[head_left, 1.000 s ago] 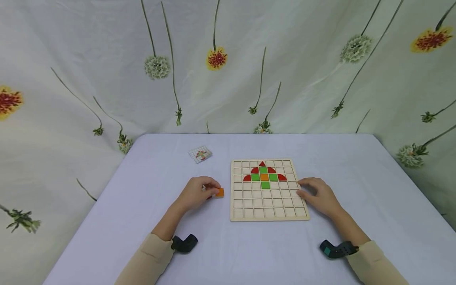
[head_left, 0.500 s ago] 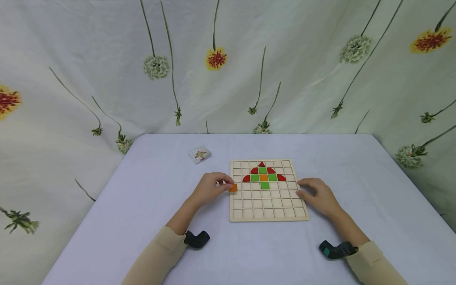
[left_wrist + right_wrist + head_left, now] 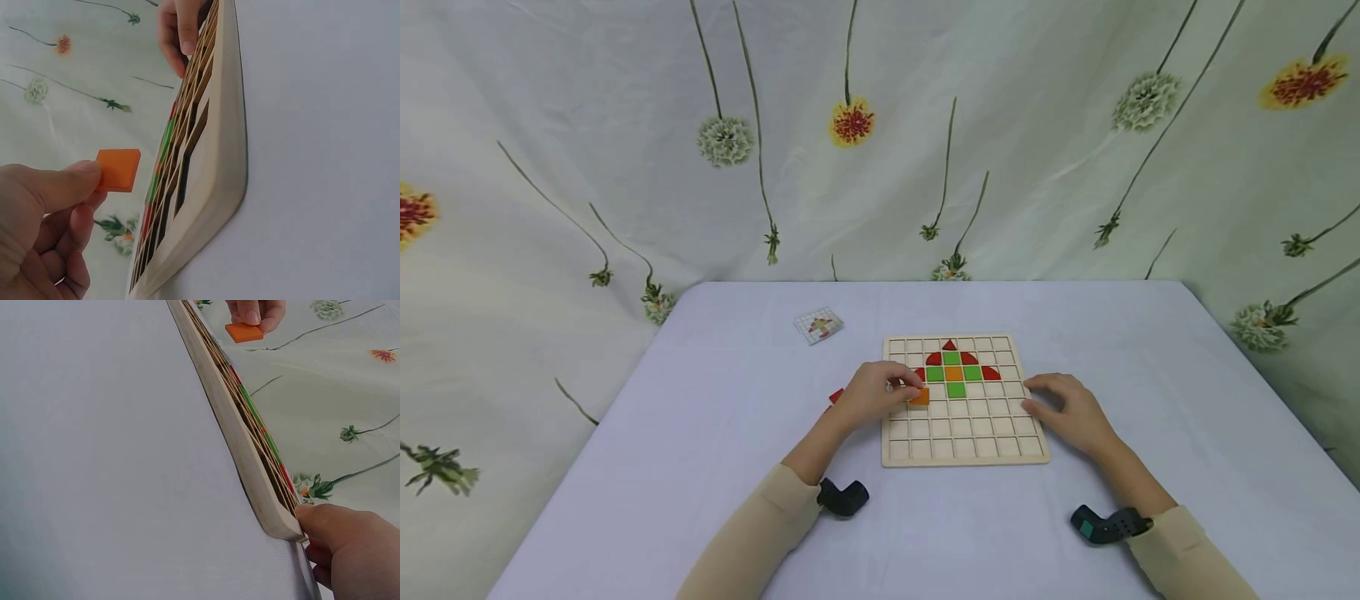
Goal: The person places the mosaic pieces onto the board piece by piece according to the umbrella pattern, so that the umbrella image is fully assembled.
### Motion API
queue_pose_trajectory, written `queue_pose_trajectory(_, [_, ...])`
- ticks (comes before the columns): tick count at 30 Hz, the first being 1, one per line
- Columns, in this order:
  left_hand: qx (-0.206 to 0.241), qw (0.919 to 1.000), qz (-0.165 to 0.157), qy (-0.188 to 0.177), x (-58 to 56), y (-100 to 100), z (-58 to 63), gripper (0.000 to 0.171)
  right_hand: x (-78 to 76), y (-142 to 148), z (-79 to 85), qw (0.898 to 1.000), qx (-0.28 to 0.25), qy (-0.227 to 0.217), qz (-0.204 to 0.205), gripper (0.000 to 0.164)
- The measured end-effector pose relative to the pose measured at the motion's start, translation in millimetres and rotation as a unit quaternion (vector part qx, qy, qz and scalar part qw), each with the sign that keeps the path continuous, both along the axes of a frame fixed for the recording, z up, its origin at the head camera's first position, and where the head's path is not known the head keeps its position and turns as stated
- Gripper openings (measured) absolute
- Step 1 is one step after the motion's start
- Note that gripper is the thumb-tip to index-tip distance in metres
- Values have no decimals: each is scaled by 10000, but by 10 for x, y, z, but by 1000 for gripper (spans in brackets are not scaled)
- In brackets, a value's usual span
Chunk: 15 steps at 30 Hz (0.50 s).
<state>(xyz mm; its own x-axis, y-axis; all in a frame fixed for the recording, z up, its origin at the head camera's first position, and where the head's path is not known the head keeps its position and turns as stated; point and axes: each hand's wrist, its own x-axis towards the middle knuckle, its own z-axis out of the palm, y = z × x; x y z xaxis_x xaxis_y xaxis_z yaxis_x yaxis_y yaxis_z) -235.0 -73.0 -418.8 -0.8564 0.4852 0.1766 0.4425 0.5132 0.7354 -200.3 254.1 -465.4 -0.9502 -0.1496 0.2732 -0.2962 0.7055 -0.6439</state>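
Observation:
Thumb and fingers of my left hand [image 3: 872, 396] pinch a square orange tile [image 3: 919, 397] above the left part of a wooden grid board [image 3: 966, 450]. The left wrist view shows the tile [image 3: 119, 169] tilted and apart from the board [image 3: 222, 137]. Set in the grid are green squares [image 3: 956, 389], an orange square [image 3: 953, 373] and red pieces [image 3: 991, 373], some partly hidden by my left hand. My right hand [image 3: 1075, 412] rests its thumb and fingertips, spread apart, at the board's right edge. In the right wrist view, its thumb [image 3: 325, 522] touches the frame near a corner.
A small pattern card [image 3: 818, 325] lies behind and left of the board. Red pieces [image 3: 837, 396] show on the white-covered table [image 3: 700, 417] behind my left hand. A flower-printed cloth [image 3: 880, 192] hangs beyond the table's far edge.
My left hand has moved right with the orange tile, from the table beside the board to over its left columns. Red pieces have come into sight behind it. The right hand stays put.

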Motion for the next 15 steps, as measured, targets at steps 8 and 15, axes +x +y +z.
queue_pose_trajectory(8, [-175, 9998, -18, -97, -33, 160, 4, 4, -7, 7, -5, 10000, 28, 37, 10, 34])
queue_pose_trajectory(15, [-188, 9997, -177, -17, -72, 283, -2, 5, -8, 2, -4, 10000, 63, -36, -46, 34])
